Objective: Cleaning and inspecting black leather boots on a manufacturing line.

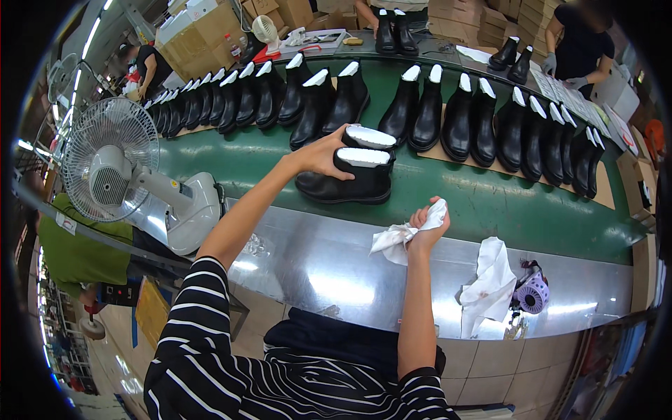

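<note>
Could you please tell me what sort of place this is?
Probably a footwear factory or workshop: many matching black boots stand along a long green work surface, with cardboard boxes behind.

Bunched cloth [389, 242] part-hidden in right grip [428, 222]. Far boot [373, 138] mostly masked by near boot [350, 185]. Right-side co-worker [582, 52]: head blurred. Top-edge person [400, 5]: head cut off.

Held boots [343, 187]: two
Boots in the right row [510, 136]: ten, by my eye
Boots in the left row [269, 101]: over a dozen, too overlapped from here to tally
Boots across the way [404, 36]: four
White cloths [390, 240]: two
Large grey fan [108, 173]: one
Purple mini fan [533, 295]: one
Other people [575, 52]: four
</note>
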Motion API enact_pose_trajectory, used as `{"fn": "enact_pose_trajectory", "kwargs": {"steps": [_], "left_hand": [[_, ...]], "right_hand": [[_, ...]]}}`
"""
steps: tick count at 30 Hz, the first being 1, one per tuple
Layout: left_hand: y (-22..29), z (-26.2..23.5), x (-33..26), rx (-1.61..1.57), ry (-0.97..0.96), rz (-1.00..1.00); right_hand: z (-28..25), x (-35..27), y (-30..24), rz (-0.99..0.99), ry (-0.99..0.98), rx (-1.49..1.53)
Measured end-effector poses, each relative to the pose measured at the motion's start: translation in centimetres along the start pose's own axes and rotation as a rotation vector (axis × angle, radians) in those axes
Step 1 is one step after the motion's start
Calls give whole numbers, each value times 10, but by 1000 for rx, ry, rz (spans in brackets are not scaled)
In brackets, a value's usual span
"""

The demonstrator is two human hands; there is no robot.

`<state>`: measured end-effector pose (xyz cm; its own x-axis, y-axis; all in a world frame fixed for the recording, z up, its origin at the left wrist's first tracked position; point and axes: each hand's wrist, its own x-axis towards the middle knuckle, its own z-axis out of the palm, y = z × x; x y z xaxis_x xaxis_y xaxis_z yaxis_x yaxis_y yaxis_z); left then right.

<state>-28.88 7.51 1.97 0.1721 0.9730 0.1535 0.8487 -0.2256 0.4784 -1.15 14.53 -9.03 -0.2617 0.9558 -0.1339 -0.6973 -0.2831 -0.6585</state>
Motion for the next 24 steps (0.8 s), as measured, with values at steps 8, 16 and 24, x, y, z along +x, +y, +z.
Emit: {"fn": "enact_pose_trajectory", "kwargs": {"steps": [8, 16, 24], "left_hand": [[-24, -31, -1, 18, -236, -100], [-140, -56, 26, 350, 591, -760], [-136, -16, 120, 334, 719, -930]], "right_hand": [[3, -2, 1, 17, 2, -9], [8, -1, 2, 14, 7, -91], [13, 0, -1, -8, 19, -162]]}}
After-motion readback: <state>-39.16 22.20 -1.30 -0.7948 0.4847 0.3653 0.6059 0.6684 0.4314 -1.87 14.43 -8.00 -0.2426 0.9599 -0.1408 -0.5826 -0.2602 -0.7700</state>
